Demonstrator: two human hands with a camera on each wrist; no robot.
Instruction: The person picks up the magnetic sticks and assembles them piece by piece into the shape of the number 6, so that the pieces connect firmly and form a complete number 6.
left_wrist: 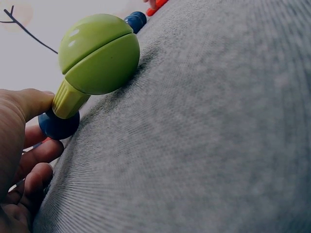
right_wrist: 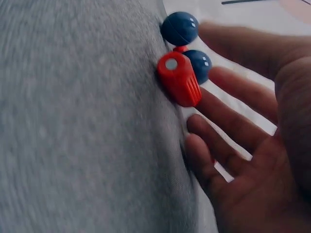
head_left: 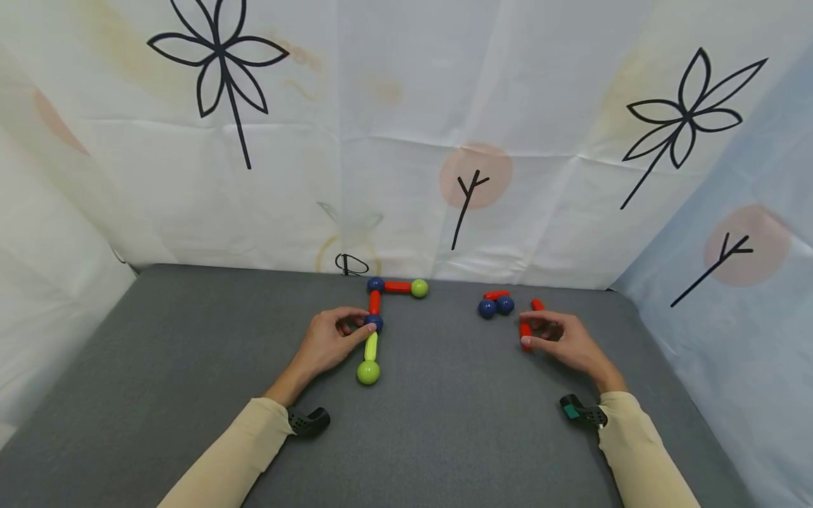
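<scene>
On the grey table lies a chain of magnetic balls and rods. My left hand (head_left: pixel 329 340) holds its middle blue ball (head_left: pixel 374 323) between thumb and fingers. From that ball a lime-green rod (head_left: pixel 371 347) runs towards me to a green ball (left_wrist: pixel 99 54). A red rod (head_left: pixel 375 303) leads away to another blue ball (head_left: pixel 376 284), where a second red rod (head_left: pixel 398 287) turns right to a green ball (head_left: pixel 419 288). My right hand (head_left: pixel 562 340) is at a loose red rod (right_wrist: pixel 180 80), its fingers extended and spread around it, thumb apart from it.
Left of my right hand, two loose blue balls (head_left: pixel 487 309) lie by a red rod (head_left: pixel 497 295). Another red rod (head_left: pixel 537 305) shows just beyond that hand. A white printed cloth (head_left: pixel 406 212) stands along the table's back edge, with more cloth at both sides.
</scene>
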